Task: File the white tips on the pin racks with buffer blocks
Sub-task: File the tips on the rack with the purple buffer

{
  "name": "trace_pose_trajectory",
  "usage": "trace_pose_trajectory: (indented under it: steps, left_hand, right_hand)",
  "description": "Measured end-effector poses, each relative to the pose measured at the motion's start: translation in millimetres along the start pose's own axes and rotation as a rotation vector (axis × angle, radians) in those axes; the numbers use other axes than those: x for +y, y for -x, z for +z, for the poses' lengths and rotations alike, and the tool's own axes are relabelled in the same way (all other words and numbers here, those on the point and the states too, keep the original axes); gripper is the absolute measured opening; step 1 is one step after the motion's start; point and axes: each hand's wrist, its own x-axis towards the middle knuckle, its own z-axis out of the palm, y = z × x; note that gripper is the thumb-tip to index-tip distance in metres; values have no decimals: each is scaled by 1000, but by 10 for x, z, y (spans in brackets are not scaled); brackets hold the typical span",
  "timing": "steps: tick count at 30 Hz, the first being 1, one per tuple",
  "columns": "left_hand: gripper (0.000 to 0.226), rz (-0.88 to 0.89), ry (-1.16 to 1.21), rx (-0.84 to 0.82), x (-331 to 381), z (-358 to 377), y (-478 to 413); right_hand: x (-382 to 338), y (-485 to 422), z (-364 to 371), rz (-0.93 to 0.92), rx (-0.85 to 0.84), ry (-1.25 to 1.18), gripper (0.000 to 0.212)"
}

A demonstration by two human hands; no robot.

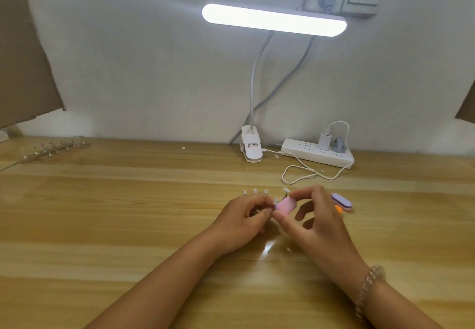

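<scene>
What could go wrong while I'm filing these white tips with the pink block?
The right hand pinches the pink buffer block with fingertips only, so it might slip mid-stroke. The other white tips on the pin rack that the left hand grips stand close by, so a stray stroke could knock one off.

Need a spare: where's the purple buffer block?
Head view: the purple buffer block lies on the table just right of the right hand, an orange piece beside it.
</scene>
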Motion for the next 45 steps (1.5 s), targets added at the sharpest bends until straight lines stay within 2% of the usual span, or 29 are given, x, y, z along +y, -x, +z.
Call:
trace_pose_trajectory:
  steps: [2,6,8,11,15,19,22,25,28,32,36,40,41,45]
  left_hand:
    - [18,-6,9,-2,-25,8,-7]
    - [17,-1,55,-1,-25,-12,-9]
    - [17,-2,88,-4,-19,-12,-7]
    - [15,-9,94,0,-17,-6,-8]
    - [12,-5,61,17,-15,-15,-13]
    - [13,-24,72,1,-24,-13,-12]
    - [11,-13,67,5,-20,-16,-12]
    - [15,-8,119,2,5,-13,3]
    - [16,-14,154,10,15,-17,2]
    - [11,-13,118,20,-1,-16,1]
    - [8,-17,89,6,7,-11,2]
    - [11,-2,106,-26,14,-17,4]
    - [11,0,111,-18,5,-20,4]
    - [12,-33,156,24,-11,-12,0]
  right_hand:
    - [7,-6,43,-38,-60,44,36]
    - [72,-95,-40,143,34,-72,31]
    - [42,-56,-51,84,46,-72,32]
    - [-10,11,24,-56,-55,8,29]
    - [52,-71,-16,52,-8,-5,30]
    - [24,-11,21,-90,-34,23,33]
    - [58,-65,16,47,-48,-52,34]
    - [49,-121,-53,141,84,-135,36]
    - [-21,-81,-86,33,174,-88,39]
    - [-15,-9,21,-180,1,2,32]
    - [57,-60,-17,-49,-3,-17,29]
    - [40,-3,44,-251,-13,120,29]
    - [42,-4,53,-229,-18,111,28]
    - [67,-116,-47,72,74,-89,25]
